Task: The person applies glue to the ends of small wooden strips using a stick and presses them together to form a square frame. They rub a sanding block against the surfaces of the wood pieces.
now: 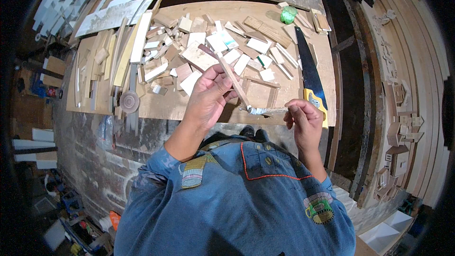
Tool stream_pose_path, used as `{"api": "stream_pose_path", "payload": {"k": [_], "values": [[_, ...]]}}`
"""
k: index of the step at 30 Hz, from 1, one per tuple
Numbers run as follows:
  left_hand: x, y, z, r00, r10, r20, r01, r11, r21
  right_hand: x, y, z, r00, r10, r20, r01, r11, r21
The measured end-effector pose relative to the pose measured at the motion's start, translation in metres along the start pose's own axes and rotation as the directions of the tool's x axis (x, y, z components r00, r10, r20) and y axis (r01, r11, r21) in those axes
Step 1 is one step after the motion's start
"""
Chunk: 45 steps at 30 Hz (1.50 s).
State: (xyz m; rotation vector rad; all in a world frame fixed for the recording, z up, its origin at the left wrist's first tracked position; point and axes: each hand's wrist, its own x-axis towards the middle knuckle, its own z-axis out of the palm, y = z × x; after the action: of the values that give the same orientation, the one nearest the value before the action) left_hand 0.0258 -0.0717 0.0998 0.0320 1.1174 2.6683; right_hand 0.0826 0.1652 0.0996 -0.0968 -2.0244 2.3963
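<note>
My left hand (211,96) is closed around a slim wooden strip (235,84), which slants down toward me in front of my chest. In my right hand (304,118), the fingers pinch a thin stick (275,110) with a whitish, smeared tip (256,111). That tip meets the lower end of the strip; whether it is a brush or a plain stick I cannot tell. Just beyond my hands, a small wooden frame (263,83) lies on the board, partly hidden by the strip and fingers. A handsaw (310,61) with a yellow handle lies beside my right hand.
Many wood offcuts (199,52) cover the wooden work board (159,105). Long strips (111,57) and a round turned wooden piece (129,101) are at the left. A crumpled green plastic thing (288,15) stands at the far right. Little wooden house models (400,130) line the right side.
</note>
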Motion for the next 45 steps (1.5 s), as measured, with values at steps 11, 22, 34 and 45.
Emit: {"api": "stream_pose_path", "payload": {"k": [11,22,34,45], "values": [[0.01,-0.008,0.003,0.999,0.019,-0.046,-0.019,1.0,-0.01,0.0,0.001,-0.004,0.987,-0.114,-0.116,0.108,0.993,-0.057],[0.016,-0.015,0.012,0.972,0.199,-0.126,-0.166,0.958,0.234,0.0,-0.006,0.0,0.799,-0.592,0.104,0.469,0.506,-0.724],[0.007,-0.02,0.013,0.928,0.369,0.05,-0.325,0.736,0.595,0.007,-0.025,0.024,0.672,-0.578,0.463,0.681,0.237,-0.693],[0.006,-0.006,-0.002,0.966,0.177,-0.189,-0.122,0.955,0.271,0.018,-0.024,0.015,0.668,-0.56,0.49,0.699,0.248,-0.67]]}}
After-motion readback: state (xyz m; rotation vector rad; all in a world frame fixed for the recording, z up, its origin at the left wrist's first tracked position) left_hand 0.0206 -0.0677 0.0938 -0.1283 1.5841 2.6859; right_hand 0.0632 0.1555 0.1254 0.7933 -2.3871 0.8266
